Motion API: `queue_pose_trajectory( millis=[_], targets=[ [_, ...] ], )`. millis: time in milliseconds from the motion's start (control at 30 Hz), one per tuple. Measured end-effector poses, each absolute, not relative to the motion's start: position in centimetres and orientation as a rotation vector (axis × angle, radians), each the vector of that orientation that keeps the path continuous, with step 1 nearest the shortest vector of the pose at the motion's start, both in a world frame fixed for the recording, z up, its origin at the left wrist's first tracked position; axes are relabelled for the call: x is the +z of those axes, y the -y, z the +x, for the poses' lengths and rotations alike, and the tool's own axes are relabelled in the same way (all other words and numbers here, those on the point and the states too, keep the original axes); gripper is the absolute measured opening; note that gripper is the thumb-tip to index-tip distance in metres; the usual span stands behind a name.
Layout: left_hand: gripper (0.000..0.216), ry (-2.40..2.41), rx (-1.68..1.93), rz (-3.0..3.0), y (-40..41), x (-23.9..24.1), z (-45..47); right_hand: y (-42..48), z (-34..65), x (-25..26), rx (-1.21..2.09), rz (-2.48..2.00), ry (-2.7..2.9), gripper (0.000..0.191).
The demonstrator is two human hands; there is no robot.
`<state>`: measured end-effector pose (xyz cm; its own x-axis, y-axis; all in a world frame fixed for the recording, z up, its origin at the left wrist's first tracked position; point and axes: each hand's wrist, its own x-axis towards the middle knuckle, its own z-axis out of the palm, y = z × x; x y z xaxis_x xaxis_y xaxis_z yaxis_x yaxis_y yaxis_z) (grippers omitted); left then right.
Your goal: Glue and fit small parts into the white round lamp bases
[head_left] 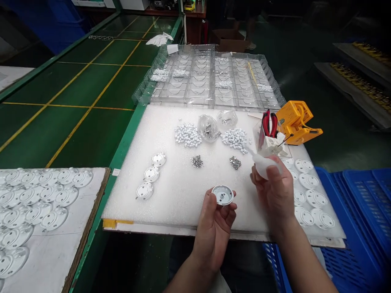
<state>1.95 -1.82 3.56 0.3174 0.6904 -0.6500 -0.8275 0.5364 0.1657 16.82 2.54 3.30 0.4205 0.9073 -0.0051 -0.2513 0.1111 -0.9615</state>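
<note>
Left hand [214, 232], fingers clamped on rim of round white plastic disc [222, 195], just off white foam pad's [171, 203] front edge; right hand [275, 199], fingers wrapped around white plastic squeeze bottle [262, 167]; three similar discs [152, 174] on pad, piles of small silver parts [188, 135] untouched behind

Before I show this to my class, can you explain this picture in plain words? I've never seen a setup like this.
A camera worn on a person's head looks down at their two bare hands. The left hand holds a round white disc. The right hand grips a white plastic squeeze bottle with a pointed nozzle. On the white foam sheet lie three similar white discs and heaps of small silvery parts. Clear plastic trays sit beyond.
</note>
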Motion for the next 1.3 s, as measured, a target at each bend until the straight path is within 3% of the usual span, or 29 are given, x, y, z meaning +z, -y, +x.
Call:
queue_pose_trajectory(
  millis=[333, 900, 1300],
  targets=[
    [0.041, -0.735, 1.061, -0.022, 2.2, 3.1, 2.8, -2.8, 15.9, 2.5, 0.754, -0.998, 0.843, 0.048],
    [0.043, -0.776, 1.071, 0.031, 2.0, 3.1, 2.9, -1.1, 16.6, 0.7, 0.638, -1.141, 1.012, 0.056],
    [0.044, -0.775, 1.060, 0.052, 2.1, 3.2, 3.0, -0.6, 16.9, 0.1, 0.638, -1.252, 1.078, 0.052]
  ],
)
